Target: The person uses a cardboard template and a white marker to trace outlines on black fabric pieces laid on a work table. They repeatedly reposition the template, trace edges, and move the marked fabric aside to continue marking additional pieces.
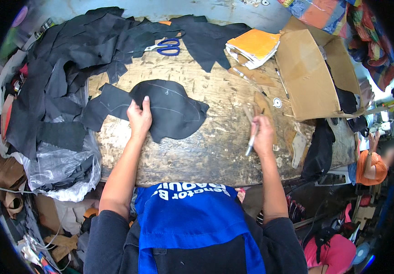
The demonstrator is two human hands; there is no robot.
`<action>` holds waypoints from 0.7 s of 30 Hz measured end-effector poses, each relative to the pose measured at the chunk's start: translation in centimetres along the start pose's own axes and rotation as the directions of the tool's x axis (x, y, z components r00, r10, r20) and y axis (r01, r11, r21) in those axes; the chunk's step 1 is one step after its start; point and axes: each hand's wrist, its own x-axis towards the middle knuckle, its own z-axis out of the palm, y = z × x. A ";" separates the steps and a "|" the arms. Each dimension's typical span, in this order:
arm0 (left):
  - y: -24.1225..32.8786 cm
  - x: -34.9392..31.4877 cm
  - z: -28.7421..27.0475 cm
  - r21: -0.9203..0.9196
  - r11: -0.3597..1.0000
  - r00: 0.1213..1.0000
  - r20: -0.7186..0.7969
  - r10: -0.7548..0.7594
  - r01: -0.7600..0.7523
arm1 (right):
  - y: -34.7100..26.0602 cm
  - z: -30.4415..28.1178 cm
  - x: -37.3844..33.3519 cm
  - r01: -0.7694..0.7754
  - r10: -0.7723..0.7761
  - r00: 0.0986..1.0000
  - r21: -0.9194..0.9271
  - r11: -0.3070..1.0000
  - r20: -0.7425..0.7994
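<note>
The black leather piece (169,109) lies flat near the middle of the worn wooden table (215,150), its long axis running roughly left to right, with faint chalk lines curving across it. The left hand (140,119) rests on its near-left part, fingers together and pressed flat on the leather, thumb at the piece's near edge. The right hand (263,134) hovers over the table to the right of the piece and apart from it, fingers closed around a thin silvery pen-like tool (251,144) whose tip points down toward the near edge. So the leather lies to the left of the tool hand, and the left hand is the nearer one, already touching it. Toward the far edge lie blue-handled scissors (166,46) and more black scraps (69,55), piled thick at the far-left corner. A stack of orange-topped sheets (254,45) sits toward the far right, beside an open cardboard box (311,77) at the right edge
</note>
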 end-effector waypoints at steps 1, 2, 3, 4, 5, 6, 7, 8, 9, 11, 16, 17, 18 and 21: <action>0.7 -0.7 0.4 -0.240 0.970 0.999 0.040 -0.025 0.034 | 1.0 -0.7 0.2 -0.035 0.038 0.997 0.048 0.998 -0.067; 1.4 -2.3 1.2 -0.441 0.881 0.984 0.115 -0.136 0.173 | 1.6 -1.2 0.1 -0.095 0.108 0.985 0.103 0.990 -0.132; 2.2 -4.4 1.3 -0.487 0.764 0.905 0.268 -0.330 0.423 | 1.9 -1.6 -0.1 -0.135 0.186 0.969 0.279 0.951 -0.164; 3.0 -6.4 1.9 -0.252 0.789 0.825 0.263 -0.501 0.560 | 2.0 -1.9 -0.3 -0.222 0.331 0.930 0.471 0.853 -0.162; 3.5 -7.8 2.3 -0.146 0.796 0.765 0.422 -0.486 0.587 | 1.7 -2.1 -0.6 -0.298 0.423 0.896 0.525 0.797 -0.135; 4.0 -9.6 3.2 -0.291 0.773 0.793 0.453 -0.408 0.564 | 1.3 -2.1 -0.9 -0.272 0.422 0.901 0.621 0.735 -0.105; 4.0 -9.5 3.4 -0.272 0.870 0.863 0.424 -0.275 0.411 | 0.6 -1.9 -1.2 -0.273 0.441 0.895 0.701 0.659 -0.067; 3.8 -9.1 3.8 -0.212 0.930 0.888 0.418 -0.190 0.299 | 0.0 -1.7 -1.4 -0.271 0.457 0.889 0.771 0.576 -0.030; 3.4 -8.3 3.8 -0.098 0.991 0.941 0.333 -0.057 0.095 | -0.7 -1.5 -1.4 -0.315 0.459 0.888 0.698 0.643 -0.022; 2.3 -5.5 3.7 0.111 0.994 0.967 0.254 -0.015 -0.014 | -2.4 -0.6 -1.9 -0.286 0.407 0.912 0.787 0.548 0.048; 1.2 -4.5 3.4 -0.070 0.995 0.857 0.515 -0.026 0.072 | -5.2 1.2 -1.8 -0.407 0.338 0.907 0.725 0.555 0.250; 1.5 -5.2 3.4 -0.116 0.984 0.838 0.543 -0.048 0.132 | -5.7 1.6 -1.7 -0.395 0.277 0.917 0.745 0.537 0.287; 1.9 -5.5 3.1 -0.105 0.985 0.862 0.502 -0.066 0.137 | -6.2 2.0 -1.8 -0.446 0.291 0.894 0.732 0.515 0.340; 3.8 -6.6 1.8 0.020 0.996 0.952 0.290 -0.093 0.092 | -7.3 2.6 -2.4 -0.406 0.123 0.899 0.691 0.598 0.421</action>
